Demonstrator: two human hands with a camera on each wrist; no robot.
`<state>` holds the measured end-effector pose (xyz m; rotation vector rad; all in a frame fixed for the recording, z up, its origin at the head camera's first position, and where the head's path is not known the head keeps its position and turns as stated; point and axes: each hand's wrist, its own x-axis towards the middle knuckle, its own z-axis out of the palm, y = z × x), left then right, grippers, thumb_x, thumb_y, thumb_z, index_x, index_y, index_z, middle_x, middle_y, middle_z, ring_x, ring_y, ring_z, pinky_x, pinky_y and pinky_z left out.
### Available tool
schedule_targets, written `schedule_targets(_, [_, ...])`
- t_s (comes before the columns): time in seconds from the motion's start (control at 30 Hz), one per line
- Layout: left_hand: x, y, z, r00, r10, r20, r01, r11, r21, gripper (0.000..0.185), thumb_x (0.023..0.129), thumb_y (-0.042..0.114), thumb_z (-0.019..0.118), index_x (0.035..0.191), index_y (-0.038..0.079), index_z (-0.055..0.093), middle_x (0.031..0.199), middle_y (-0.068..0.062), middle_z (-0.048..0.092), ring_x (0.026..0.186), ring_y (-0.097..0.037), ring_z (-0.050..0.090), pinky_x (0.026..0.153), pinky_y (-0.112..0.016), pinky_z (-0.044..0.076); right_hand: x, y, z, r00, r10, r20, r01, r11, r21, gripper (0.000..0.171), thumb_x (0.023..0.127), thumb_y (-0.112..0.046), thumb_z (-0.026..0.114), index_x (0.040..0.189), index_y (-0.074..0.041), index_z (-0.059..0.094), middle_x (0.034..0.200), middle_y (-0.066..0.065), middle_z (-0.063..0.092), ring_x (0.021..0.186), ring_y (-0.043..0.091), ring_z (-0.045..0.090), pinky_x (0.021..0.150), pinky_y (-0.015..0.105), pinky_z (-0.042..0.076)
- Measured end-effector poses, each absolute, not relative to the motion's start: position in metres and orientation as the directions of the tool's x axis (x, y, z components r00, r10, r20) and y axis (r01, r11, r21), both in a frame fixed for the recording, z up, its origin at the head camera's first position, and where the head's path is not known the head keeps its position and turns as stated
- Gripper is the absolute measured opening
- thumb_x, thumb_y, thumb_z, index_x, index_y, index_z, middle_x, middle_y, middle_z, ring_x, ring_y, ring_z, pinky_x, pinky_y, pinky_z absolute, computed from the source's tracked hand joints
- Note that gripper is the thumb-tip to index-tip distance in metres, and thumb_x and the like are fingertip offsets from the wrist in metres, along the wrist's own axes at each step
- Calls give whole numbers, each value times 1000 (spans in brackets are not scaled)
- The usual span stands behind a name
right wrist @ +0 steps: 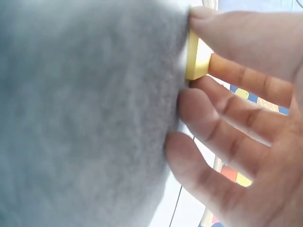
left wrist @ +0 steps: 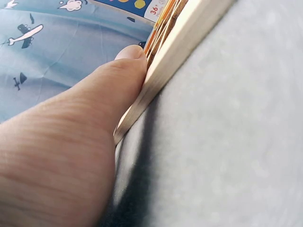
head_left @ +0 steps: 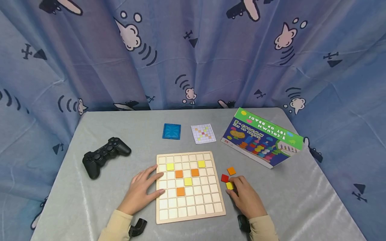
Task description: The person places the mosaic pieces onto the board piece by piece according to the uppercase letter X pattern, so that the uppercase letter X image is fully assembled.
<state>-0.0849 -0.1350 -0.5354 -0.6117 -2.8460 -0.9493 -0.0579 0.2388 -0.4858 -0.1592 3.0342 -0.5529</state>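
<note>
A square wooden grid board (head_left: 172, 221) lies flat on the table, with three yellow and three orange tiles in its cells. My left hand (head_left: 141, 190) rests on the board's left edge, fingers spread. In the left wrist view, the thumb (left wrist: 111, 80) touches the board's wooden side (left wrist: 161, 71). To the right of the board, my right hand (head_left: 248, 197) pinches a yellow square tile (head_left: 230, 185) between thumb and fingertips. That tile (right wrist: 193, 59) shows edge-on in the right wrist view. Close by lie a red tile (head_left: 224, 178) and an orange tile (head_left: 231, 171).
Behind the board lie a blue square tray-like piece (head_left: 171, 131) and a card with a coloured grid pattern (head_left: 203, 134). A printed game box (head_left: 262, 139) stands at the back right. On the left is a black game controller (head_left: 106, 156). A patterned curtain (head_left: 169, 60) hangs behind the table.
</note>
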Motion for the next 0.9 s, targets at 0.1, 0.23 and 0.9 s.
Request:
schedule_targets(0.1, [-85,-135,-535,-918,344,199,395,730,558,58,84,57,64,134,28,56,152,0,36,136,-26,38,108,-53,26,-58,239,-486,-994,-109,-30,-92,932,-352,34,86,-21,73,114,-7,61,107,7,58,92,19,60,85,43,54])
schedule_targets(0.23, [-85,-135,-535,-918,343,199,394,732,556,58,84,57,64,134,28,56,152,0,36,136,-26,38,108,-53,26,-58,239,-486,-993,-113,-14,-101,932,-348,33,85,-20,74,113,-7,62,104,7,58,90,18,59,84,43,54])
schedule_targets(0.9, [-84,-134,-533,-918,346,195,395,732,556,58,84,55,66,134,27,57,151,-1,37,136,-26,38,109,-53,25,-55,238,-480,-983,-167,75,-182,931,-317,39,81,-14,78,114,-5,59,105,7,60,90,17,59,81,41,55])
